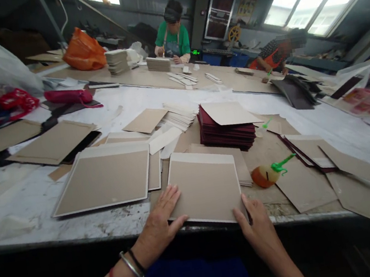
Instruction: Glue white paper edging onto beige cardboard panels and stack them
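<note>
A grey-brown cardboard panel with a pale border [205, 184] lies at the table's near edge. My left hand [163, 217] rests flat on its left edge, fingers spread apart. My right hand [257, 227] lies at the panel's near right corner, fingers stretched out along the edge. To the left lies a larger bordered panel [104, 177]. An orange glue bottle with a green nozzle [267, 173] lies on its side just right of the panel.
A stack of dark red covers [227, 130] stands behind the panel, with white strips [178, 116] beside it. Loose cardboard sheets [359, 178] spread to the right. Two other people [172, 35] work at the far side, near an orange bag [83, 52].
</note>
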The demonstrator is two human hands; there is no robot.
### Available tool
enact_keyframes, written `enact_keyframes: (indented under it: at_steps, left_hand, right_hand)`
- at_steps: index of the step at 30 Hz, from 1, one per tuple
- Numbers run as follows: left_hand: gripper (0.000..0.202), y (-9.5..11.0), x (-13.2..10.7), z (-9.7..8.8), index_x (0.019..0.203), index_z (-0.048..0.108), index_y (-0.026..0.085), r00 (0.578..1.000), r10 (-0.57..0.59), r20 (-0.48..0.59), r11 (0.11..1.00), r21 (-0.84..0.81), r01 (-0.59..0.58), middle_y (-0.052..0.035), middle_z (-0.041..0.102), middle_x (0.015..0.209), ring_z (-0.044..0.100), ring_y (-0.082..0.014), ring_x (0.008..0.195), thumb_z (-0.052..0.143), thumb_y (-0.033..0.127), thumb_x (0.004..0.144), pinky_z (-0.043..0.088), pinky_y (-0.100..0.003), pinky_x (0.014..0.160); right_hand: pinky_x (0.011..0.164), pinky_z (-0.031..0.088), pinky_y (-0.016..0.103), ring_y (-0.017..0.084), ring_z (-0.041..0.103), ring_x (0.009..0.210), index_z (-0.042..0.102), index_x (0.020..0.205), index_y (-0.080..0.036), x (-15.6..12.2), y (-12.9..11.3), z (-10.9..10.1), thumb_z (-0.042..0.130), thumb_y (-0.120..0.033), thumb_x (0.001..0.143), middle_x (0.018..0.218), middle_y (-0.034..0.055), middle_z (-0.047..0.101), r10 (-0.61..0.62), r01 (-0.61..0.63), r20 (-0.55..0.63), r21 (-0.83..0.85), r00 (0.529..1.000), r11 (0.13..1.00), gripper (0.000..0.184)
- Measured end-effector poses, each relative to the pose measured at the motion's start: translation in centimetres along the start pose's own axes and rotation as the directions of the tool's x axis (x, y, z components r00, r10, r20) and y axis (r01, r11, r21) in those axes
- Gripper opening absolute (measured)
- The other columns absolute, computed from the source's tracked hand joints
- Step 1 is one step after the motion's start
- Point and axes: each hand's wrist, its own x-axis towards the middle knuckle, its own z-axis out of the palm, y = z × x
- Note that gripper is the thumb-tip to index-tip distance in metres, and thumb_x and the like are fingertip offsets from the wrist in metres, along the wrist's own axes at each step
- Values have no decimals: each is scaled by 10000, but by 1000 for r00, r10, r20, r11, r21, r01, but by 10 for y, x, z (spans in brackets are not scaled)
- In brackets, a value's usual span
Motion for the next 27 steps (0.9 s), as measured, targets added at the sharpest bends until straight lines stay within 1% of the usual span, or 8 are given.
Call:
enact_keyframes:
  at_steps: [3,6,14,17,19,22,24,27]
  left_hand:
    - [467,-4,-7,-7,1297,405,188,996,-84,-42,992,-103,79,-83,418,1369,360,-169,1265,452,347,860,318,-345,1051]
    - [460,-11,-18,-12,1281,429,176,983,-144,-113,985,-109,131,-96,435,1355,393,-179,1244,455,357,859,327,-350,1043]
    - [385,-15,-30,-7,1245,481,202,986,58,-158,996,76,-46,-78,516,1289,436,-202,1216,451,247,864,373,-401,1019]
    - [363,-13,-30,-8,1212,513,204,984,57,-170,997,54,-49,-74,541,1264,471,-205,1189,469,252,854,381,-397,1021]
    - [348,-11,-30,-11,1166,546,186,983,-28,-183,999,-21,25,-84,577,1219,514,-211,1149,491,291,839,387,-396,1020]
    - [306,-4,-22,-19,1034,607,190,955,-275,-109,950,-185,252,-67,653,1076,591,-212,1034,495,356,803,444,-391,960]
    - [289,2,-14,-26,921,617,189,898,-441,6,863,-274,425,-53,679,915,634,-201,883,490,394,761,504,-362,841]
    - [301,8,1,-34,800,579,179,810,-569,142,742,-336,580,-18,626,680,607,-178,662,501,441,673,506,-323,670]
  right_hand:
    - [826,427,470,275,504,887,502,1187,-78,-2,-2,6,386,-407,856,875,124,533,-29,27,-49,-40,998,999,481]
    - [824,429,463,271,502,882,497,1188,-81,-2,-1,9,386,-402,859,875,123,530,-45,42,-50,-57,998,998,474]
    - [829,433,459,260,508,890,490,1192,-93,-2,-3,4,383,-357,870,908,124,520,-37,35,-31,-56,999,998,430]
    - [824,437,453,251,518,876,494,1191,-124,-2,-5,3,380,-346,870,903,110,516,-33,32,-27,-37,999,999,407]
    - [819,438,450,250,520,872,491,1196,-119,-1,-5,2,377,-348,872,895,108,511,-26,25,-18,-30,999,999,413]
    - [819,436,447,252,513,875,486,1202,-92,-1,-5,1,370,-352,877,890,114,503,-24,23,-1,-30,1000,999,432]
    - [827,434,445,253,508,882,486,1204,-80,-1,-5,1,370,-353,878,891,116,501,-26,26,8,-27,1000,999,440]
    - [839,433,443,251,507,894,482,1211,-59,-2,-6,0,378,-346,876,903,124,498,-14,14,13,-20,1000,1000,453]
